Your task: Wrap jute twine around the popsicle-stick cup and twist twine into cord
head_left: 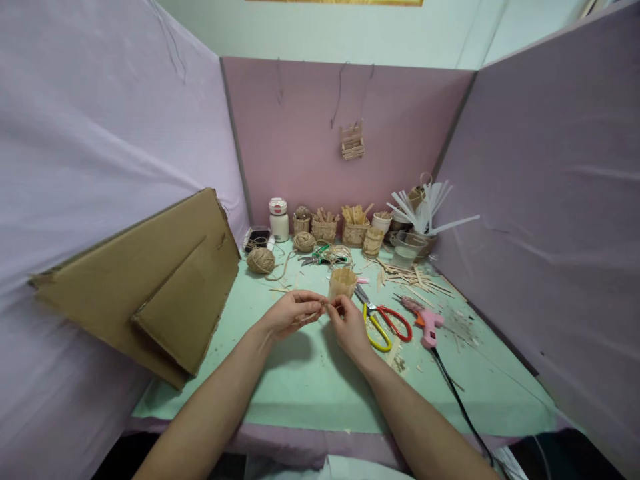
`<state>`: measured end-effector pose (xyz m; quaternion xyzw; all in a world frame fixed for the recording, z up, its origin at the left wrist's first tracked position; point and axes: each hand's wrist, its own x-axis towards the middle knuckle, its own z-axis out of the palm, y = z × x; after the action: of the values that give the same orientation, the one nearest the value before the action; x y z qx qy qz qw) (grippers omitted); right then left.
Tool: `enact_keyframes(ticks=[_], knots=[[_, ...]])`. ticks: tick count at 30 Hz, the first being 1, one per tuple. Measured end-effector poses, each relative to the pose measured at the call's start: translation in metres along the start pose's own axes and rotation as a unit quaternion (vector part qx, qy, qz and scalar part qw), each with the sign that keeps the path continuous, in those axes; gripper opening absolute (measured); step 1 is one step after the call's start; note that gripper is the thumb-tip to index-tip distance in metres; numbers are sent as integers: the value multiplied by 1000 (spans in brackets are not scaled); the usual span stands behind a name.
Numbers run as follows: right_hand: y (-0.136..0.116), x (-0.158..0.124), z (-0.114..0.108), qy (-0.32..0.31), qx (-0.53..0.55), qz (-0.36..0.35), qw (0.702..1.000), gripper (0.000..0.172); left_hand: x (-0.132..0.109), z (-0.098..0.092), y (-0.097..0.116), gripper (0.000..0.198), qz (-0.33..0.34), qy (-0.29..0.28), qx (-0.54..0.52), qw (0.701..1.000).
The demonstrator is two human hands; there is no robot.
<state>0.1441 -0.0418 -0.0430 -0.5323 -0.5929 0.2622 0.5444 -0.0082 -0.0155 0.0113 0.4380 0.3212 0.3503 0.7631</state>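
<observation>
My left hand (291, 312) and my right hand (349, 323) meet above the middle of the green table (300, 380). Both are closed in a pinch on something small and thin between their fingertips; I cannot make out what it is. Just behind the fingertips stands a small cup made of wooden sticks (343, 283), close to my right hand.
Scissors with red and yellow handles (383, 321) and a pink glue gun (424, 321) with a black cord lie to the right. Twine balls (261, 260), small baskets (355, 233), loose sticks (415, 277) and a white jar (279, 219) line the back. Cardboard sheets (150, 280) lean at the left.
</observation>
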Motion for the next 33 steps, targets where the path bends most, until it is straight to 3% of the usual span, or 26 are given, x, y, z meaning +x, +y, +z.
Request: enact_keyframes(ticks=[5, 8, 12, 15, 21, 25, 27, 30, 33], knots=[[1, -1, 0, -23, -11, 22, 999, 16, 0, -1, -1, 34, 20, -43, 36, 998], [3, -1, 1, -17, -9, 29, 999, 15, 3, 0, -4, 34, 96, -6, 128, 987], [3, -2, 2, 8, -20, 11, 1000, 14, 9, 1, -9, 27, 232, 103, 309, 916], [-1, -3, 0, 9, -28, -14, 999, 17, 12, 1, -14, 27, 286, 132, 379, 870], [-7, -5, -5, 15, -61, -54, 997, 23, 13, -2, -18, 30, 310, 139, 428, 838], [-8, -6, -7, 51, -100, -106, 988, 13, 14, -2, -18, 31, 313, 142, 436, 832], [-7, -6, -7, 65, -112, -139, 982, 17, 14, -2, -19, 31, 312, 140, 438, 832], [-7, -5, -7, 47, -122, -186, 974, 24, 16, -2, -22, 31, 306, 131, 449, 829], [-8, -3, -9, 38, -114, -191, 974, 20, 17, -1, -25, 31, 300, 124, 458, 828]])
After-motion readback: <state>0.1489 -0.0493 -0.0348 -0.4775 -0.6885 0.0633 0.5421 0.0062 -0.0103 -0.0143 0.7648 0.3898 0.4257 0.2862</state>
